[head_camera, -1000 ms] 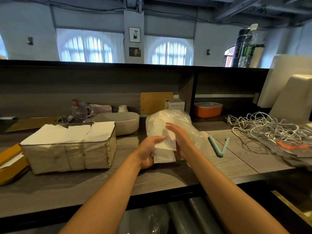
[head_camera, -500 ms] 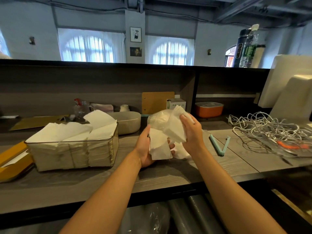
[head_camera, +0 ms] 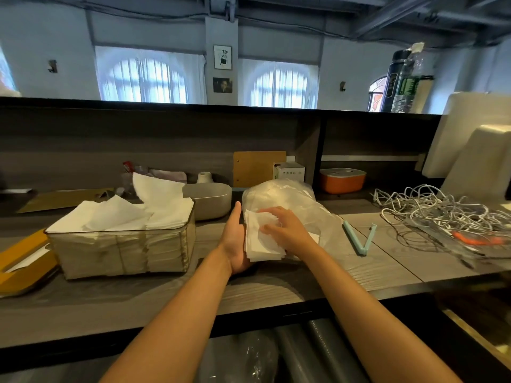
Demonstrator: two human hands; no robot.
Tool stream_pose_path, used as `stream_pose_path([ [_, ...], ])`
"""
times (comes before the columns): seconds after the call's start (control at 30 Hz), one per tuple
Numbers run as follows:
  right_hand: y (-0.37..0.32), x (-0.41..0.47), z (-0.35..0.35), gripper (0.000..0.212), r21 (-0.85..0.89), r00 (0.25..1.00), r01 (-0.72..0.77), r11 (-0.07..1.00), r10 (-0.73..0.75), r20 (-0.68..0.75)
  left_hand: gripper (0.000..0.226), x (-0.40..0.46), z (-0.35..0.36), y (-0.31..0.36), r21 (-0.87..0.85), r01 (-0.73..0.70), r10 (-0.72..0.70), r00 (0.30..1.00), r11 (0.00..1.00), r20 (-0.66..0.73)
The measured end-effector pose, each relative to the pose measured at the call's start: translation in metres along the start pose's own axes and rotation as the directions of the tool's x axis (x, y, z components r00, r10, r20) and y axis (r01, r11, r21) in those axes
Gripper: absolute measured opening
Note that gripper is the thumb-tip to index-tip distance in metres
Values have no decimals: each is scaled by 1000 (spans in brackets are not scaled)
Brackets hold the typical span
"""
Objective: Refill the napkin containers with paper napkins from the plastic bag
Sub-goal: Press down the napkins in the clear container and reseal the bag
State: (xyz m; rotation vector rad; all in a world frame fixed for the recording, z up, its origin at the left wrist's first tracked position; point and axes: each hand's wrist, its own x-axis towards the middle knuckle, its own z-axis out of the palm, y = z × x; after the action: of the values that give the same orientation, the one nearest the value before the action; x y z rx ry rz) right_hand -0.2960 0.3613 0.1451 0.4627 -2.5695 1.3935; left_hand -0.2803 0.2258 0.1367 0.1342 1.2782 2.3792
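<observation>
A clear plastic bag (head_camera: pixel 279 196) of napkins lies in the middle of the counter. In front of its mouth a stack of white paper napkins (head_camera: pixel 260 241) stands on edge between my hands. My left hand (head_camera: pixel 235 239) presses flat against the stack's left side, fingers straight. My right hand (head_camera: pixel 284 230) lies over the stack's right side, fingers curled onto it. At the left stands the clear napkin container (head_camera: pixel 124 250), filled with rows of napkins; a few loose sheets stick up from its top.
A grey oval bowl (head_camera: pixel 210 200) sits behind the container. A teal bag clip (head_camera: pixel 359 239) lies right of the bag, tangled white cables (head_camera: pixel 437 208) farther right. An orange lidded box (head_camera: pixel 343 179) sits in the shelf, a yellow tray (head_camera: pixel 25 261) at far left.
My right hand came down from lifting a napkin bundle and now lies on the stack. My left hand turned flat against the stack's side. A loose sheet on the container flipped up.
</observation>
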Motion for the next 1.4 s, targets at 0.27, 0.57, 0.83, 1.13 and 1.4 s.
stream_pose_path([
  [0.27,-2,-3,-5,24,237,997,-30,971,46,-63,74,-1,-1,-1,-30,20,-19,999,999,42],
  [0.57,-3,1,-7,28,313,986,-153,937,166,-16,34,-12,5,1,165,48,-51,999,985,16],
  [0.83,-4,-9,-11,29,283,994,38,958,-8,-107,40,-24,6,-3,210,-53,52,999,976,11],
  [1.13,-11,-44,2,32,459,976,43,888,62,-211,26,-50,-1,-12,516,-273,487,804,812,-341],
  [1.4,-31,-67,28,35,500,990,-63,863,117,-77,6,-75,-6,-13,678,-237,613,688,696,-388],
])
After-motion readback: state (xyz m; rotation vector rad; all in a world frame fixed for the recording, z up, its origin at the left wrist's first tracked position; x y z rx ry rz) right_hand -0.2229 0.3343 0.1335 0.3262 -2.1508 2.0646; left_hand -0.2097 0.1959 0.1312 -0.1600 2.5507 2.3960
